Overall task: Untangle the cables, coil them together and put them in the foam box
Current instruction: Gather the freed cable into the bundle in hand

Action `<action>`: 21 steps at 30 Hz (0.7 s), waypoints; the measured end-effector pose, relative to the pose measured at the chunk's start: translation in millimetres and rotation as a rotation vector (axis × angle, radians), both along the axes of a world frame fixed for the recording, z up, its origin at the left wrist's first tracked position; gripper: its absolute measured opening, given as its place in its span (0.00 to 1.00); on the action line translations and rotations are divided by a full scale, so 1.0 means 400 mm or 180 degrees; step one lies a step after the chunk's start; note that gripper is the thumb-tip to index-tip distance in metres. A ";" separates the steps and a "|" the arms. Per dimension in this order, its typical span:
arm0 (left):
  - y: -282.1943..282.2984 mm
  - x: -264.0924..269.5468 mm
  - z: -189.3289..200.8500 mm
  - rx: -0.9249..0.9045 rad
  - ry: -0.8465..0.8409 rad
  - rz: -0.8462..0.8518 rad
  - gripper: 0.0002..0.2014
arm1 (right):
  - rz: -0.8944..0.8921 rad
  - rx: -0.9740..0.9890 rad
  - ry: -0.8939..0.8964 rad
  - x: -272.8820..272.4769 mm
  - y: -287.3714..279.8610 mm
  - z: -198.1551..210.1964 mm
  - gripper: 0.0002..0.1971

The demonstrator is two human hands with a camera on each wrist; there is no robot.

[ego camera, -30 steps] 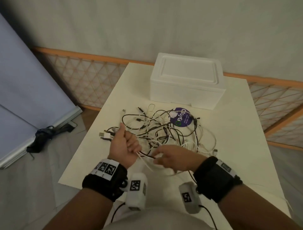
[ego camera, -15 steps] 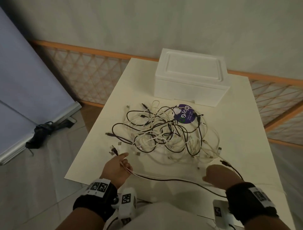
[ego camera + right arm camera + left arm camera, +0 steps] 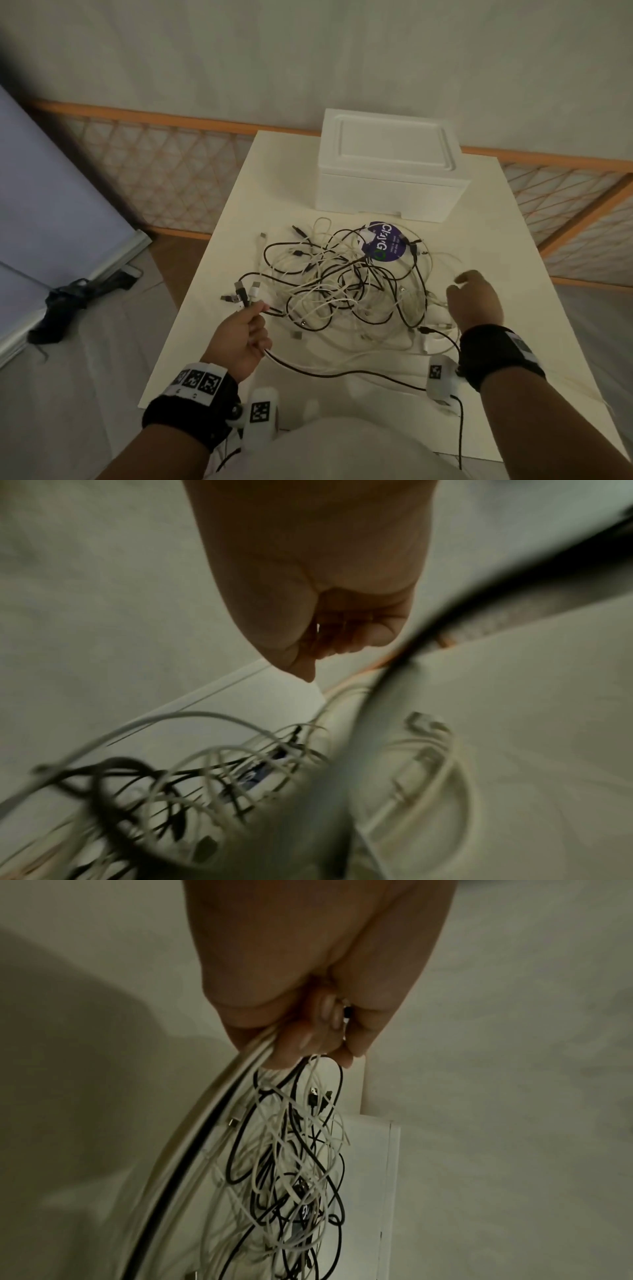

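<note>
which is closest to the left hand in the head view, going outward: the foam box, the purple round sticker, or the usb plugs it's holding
1. The usb plugs: sticking out just past the left hand, which grips their cables.
2. The purple round sticker: beyond the tangle, up and to the right, under some cables.
3. The foam box: at the table's far end, lid on.

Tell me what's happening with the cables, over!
Left hand grips a few cable ends. Right hand over the pile, fingers curled, holding nothing seen. Cables mostly tangled on the table. Foam box lid on, over.
</note>
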State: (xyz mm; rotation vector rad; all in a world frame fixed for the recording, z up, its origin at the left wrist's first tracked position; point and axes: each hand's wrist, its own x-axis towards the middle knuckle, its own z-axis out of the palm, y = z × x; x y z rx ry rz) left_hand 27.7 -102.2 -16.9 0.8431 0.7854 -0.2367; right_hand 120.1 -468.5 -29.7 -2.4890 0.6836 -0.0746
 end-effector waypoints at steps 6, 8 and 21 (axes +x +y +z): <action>0.020 0.022 0.008 -0.0250 -0.0025 -0.0022 0.13 | -0.0448 0.0041 0.1262 0.035 -0.033 -0.069 0.18; 0.025 0.034 0.020 -0.0270 -0.0166 -0.0164 0.15 | -0.0217 0.0220 0.1281 0.037 -0.034 -0.090 0.17; -0.113 0.141 0.144 0.0235 -0.1324 -0.1160 0.12 | 0.2366 0.1058 -0.0462 0.059 0.267 0.316 0.08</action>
